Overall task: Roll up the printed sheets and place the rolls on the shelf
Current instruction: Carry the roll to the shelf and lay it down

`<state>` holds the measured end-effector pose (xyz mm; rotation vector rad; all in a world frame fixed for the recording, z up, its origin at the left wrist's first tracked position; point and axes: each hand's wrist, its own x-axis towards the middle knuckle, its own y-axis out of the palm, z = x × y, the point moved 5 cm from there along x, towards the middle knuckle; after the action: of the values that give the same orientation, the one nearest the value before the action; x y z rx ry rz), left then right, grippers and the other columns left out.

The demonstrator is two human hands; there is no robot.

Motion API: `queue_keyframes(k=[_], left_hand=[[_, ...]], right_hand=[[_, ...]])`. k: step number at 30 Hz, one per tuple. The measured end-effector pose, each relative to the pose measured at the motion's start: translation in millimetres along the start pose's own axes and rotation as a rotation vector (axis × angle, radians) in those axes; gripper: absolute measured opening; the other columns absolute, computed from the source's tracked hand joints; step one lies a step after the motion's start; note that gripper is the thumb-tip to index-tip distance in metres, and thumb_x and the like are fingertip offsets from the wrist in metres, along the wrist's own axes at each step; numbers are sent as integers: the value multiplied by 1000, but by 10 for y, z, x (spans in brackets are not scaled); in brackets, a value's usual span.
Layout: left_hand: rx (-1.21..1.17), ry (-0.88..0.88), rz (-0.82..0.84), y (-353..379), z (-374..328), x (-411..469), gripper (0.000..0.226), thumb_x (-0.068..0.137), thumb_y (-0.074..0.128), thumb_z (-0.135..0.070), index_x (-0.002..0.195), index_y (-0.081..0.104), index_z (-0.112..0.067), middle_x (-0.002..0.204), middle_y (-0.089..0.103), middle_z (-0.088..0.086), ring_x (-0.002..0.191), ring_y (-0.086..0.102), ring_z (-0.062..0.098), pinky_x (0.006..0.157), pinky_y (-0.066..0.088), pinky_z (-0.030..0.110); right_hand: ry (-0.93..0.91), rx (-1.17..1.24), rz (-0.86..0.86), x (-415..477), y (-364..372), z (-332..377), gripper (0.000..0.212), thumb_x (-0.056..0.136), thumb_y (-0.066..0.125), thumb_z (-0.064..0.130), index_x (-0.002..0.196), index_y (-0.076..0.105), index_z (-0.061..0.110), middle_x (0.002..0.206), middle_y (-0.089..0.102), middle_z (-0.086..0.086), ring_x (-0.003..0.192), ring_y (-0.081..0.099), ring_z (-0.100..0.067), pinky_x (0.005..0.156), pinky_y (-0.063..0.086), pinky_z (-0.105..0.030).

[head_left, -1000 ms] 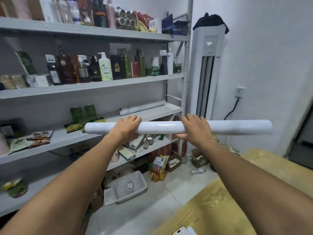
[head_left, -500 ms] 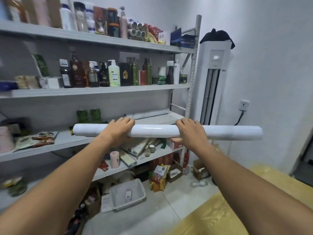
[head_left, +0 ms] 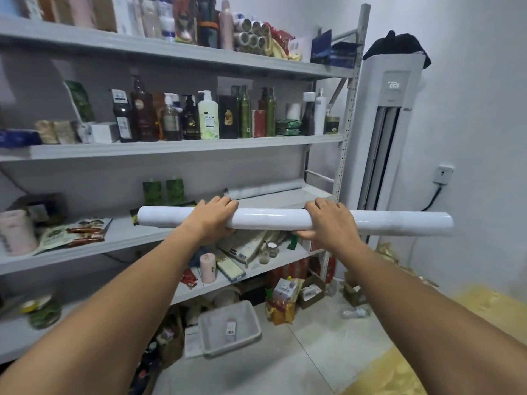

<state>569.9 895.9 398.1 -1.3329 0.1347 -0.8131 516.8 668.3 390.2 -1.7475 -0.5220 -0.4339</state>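
Note:
A long white roll of sheets (head_left: 271, 219) hangs level in the air in front of the grey metal shelf (head_left: 182, 146). My left hand (head_left: 212, 216) grips the roll left of its middle, fingers curled over the top. My right hand (head_left: 328, 220) grips it right of the middle, thumb underneath. Another white roll (head_left: 265, 188) lies at the back of the third shelf board (head_left: 313, 195), just behind the one I hold. The roll's right end reaches past the shelf post, in front of the air conditioner.
Bottles and boxes fill the upper boards. Green pouches (head_left: 164, 191) and snack packets (head_left: 74, 232) lie on the third board's left part. A tall white air conditioner (head_left: 382, 132) stands right of the shelf. A grey bin (head_left: 231, 326) and cartons sit on the floor.
Both hands have carried the roll closer to the shelf, at the height of the third board. The grip on the roll is unchanged.

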Motion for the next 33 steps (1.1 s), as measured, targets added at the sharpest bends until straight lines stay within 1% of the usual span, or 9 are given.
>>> queue_keyframes(k=[4,9,13,15,18,23,28,30,33], left_hand=[[6,34,10,317,384,346,39,80,58,-37,110,41,-18,112,46,2,104,45,22,74,35,35],[5,80,35,632,866,777,41,80,58,-41,111,41,-20,112,46,0,104,45,21,74,34,35],[6,84,27,827,1279,1153,40,80,58,-41,110,41,-20,111,46,0,102,45,21,76,39,36],[-21,88,7,952,1417,1370,39,80,58,-39,109,42,-20,111,47,0,103,45,21,75,37,35],[-36,99,-26,1111,1530,1603,39,80,59,-37,111,43,-19,111,48,0,102,46,22,75,36,35],[-19,97,3,1455,1602,1833,39,81,59,-37,110,41,-18,111,46,1,103,45,23,78,36,38],[-21,112,19,1808,1684,2200,36,81,59,-35,106,39,-18,110,46,1,102,45,23,78,36,38],[-29,114,41,1967,1737,2408,37,80,59,-35,106,39,-18,111,46,1,102,45,23,77,37,37],[-24,124,68,2148,1818,2749,37,81,59,-34,107,39,-18,112,46,1,103,45,23,74,34,35]], right_hand=[[33,-19,35,356,243,152,58,75,57,66,110,51,21,103,58,0,92,55,-19,82,46,-35],[82,-15,72,824,548,333,58,74,58,66,109,50,21,104,58,0,95,55,-20,81,46,-35],[77,-14,60,1315,729,431,57,75,55,66,109,51,21,104,56,1,95,53,-19,80,42,-34],[105,-22,50,1524,847,425,56,75,56,65,109,52,21,104,56,0,95,53,-20,81,40,-35],[125,-32,44,1732,1044,409,55,74,58,63,107,52,20,103,57,-1,93,53,-21,81,39,-35],[138,-52,68,1926,1431,426,55,74,58,64,107,52,19,101,56,-1,91,53,-22,78,38,-35],[171,-33,94,2168,1860,367,55,75,58,63,109,51,20,102,55,-1,92,53,-21,79,39,-35],[180,-30,104,2324,2021,328,56,75,58,64,108,52,19,103,56,-2,92,53,-22,79,39,-35],[186,-22,122,2582,2206,252,56,75,57,64,108,52,19,104,56,-2,94,53,-23,79,38,-36]])
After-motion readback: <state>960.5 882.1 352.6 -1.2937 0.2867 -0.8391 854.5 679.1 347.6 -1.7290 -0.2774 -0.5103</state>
